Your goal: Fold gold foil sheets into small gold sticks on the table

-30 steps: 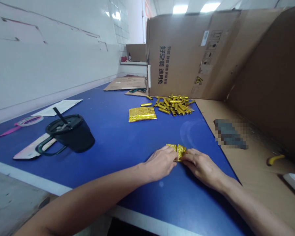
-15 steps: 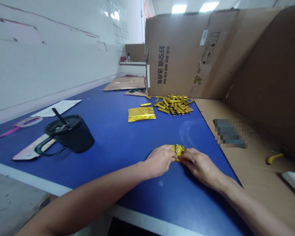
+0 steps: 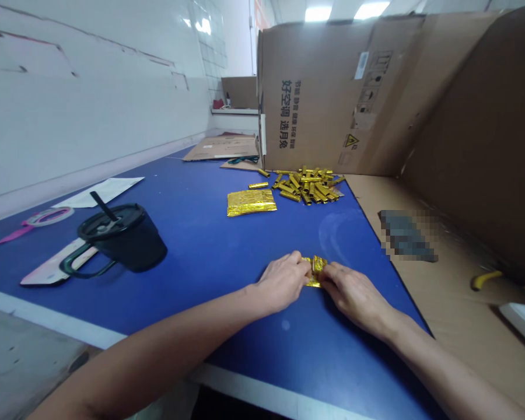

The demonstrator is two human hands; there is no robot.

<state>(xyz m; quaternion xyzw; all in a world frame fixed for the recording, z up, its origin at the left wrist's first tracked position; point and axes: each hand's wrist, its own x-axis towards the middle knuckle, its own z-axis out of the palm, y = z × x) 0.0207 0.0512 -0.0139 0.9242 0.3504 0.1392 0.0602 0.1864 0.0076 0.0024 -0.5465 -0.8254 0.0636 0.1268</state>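
A small piece of gold foil (image 3: 316, 268) lies on the blue table (image 3: 210, 251), pinched from both sides. My left hand (image 3: 282, 283) grips its left edge and my right hand (image 3: 354, 294) grips its right edge; my fingers hide most of it. Farther back lies a flat stack of gold foil sheets (image 3: 251, 202). Beyond that sits a heap of several small rolled gold foil pieces (image 3: 308, 185).
A black lidded cup with a straw (image 3: 122, 236) stands at the left on a flat card. A tape roll (image 3: 48, 216) and white paper (image 3: 98, 191) lie farther left. A big cardboard box (image 3: 332, 93) walls the back and cardboard (image 3: 441, 274) covers the right.
Both hands have closed in on the gold foil piece, which now shows less between the fingers. The view has shifted slightly.
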